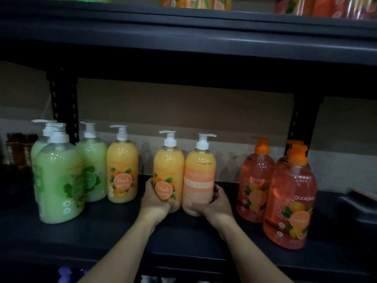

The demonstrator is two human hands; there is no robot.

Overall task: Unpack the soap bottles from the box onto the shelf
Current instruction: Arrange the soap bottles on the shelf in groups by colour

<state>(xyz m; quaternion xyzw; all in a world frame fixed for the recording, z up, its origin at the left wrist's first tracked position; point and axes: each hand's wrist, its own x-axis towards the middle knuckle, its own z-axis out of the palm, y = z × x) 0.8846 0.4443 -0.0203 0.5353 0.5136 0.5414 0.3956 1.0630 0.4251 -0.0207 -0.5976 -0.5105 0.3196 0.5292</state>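
Dark metal shelf (pixel 114 227) under another shelf board, beige wall behind. Mid-shelf, near the front edge: two peach soap bottles touching side by side, both upright. Left hand (pixel 155 203) wrapped around the left peach bottle (pixel 168 176), label facing out. Right hand (pixel 217 205) wrapped around the right peach bottle (pixel 199 176), back label facing out. Toward the left end: three green bottles (pixel 59 180) and a third peach bottle (pixel 122 172). Toward the right end: two orange bottles (pixel 289 203).
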